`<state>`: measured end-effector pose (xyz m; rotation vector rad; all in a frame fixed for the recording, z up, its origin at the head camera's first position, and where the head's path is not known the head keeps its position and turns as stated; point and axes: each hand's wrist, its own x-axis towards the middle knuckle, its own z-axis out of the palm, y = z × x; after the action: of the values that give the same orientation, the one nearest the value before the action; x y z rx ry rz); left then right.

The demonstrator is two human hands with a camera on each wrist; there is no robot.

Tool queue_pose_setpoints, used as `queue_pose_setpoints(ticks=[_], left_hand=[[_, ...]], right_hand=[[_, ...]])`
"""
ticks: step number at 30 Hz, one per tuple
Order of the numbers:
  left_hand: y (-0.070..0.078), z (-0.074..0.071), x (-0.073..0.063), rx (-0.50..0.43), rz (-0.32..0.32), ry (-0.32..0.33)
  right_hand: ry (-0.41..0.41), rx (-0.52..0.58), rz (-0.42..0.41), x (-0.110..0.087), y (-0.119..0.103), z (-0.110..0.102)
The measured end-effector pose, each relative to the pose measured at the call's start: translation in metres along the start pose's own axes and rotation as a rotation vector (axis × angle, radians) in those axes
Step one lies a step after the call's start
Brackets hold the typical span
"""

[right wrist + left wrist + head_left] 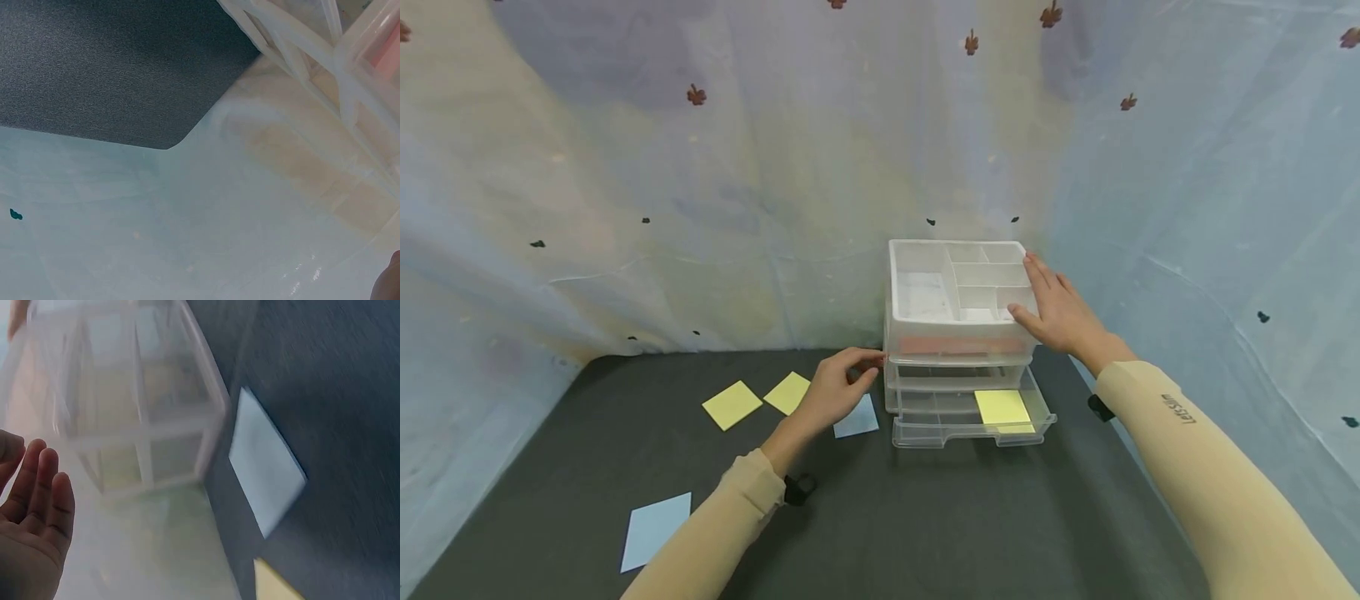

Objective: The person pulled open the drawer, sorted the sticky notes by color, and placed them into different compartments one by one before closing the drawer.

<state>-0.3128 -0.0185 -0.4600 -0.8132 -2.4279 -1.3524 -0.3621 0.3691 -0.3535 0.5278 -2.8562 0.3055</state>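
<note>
"How are you holding the box [958,328]?"

"I'm not truly gripping it. It stands right of centre in the frame, and my right hand [1060,315] lies on its upper right rim, thumb spread wide. My left hand [835,387] is at its left side, fingers loosely bent, thumb apart; I can't tell whether the tips touch."

"What makes that work well?"

"I judge I'm steadying it, so light, even pressure from both sides should do. Leaning hard on one rim could make it skid or tip toward the open drawer [917,435]."

"Anything in the way?"

"That drawer juts toward the bottom of the frame, a yellow note [1000,407] lying inside. A blue note [857,417] sits just beside the box, easy to drag."

"And the rest?"

"Two more yellow sheets [732,405] lie left of centre on the table [970,517]; a blue sheet [657,529], lower left, is partly behind my sleeve [715,521]."
</note>
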Motion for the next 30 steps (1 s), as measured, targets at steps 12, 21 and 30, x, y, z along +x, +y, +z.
queue_pose_setpoints(ticks=[12,21,30], left_hand=[[-0.069,-0.056,-0.014,0.101,-0.18,0.069],[-0.109,-0.082,-0.018,0.174,-0.272,0.021],[-0.13,-0.084,-0.014,0.236,-0.349,-0.147]], right_hand=[[0.003,-0.014,0.004,-0.005,0.004,-0.001],[0.01,-0.019,0.001,-0.005,0.006,0.001],[0.003,-0.022,0.012,-0.006,0.005,-0.001]])
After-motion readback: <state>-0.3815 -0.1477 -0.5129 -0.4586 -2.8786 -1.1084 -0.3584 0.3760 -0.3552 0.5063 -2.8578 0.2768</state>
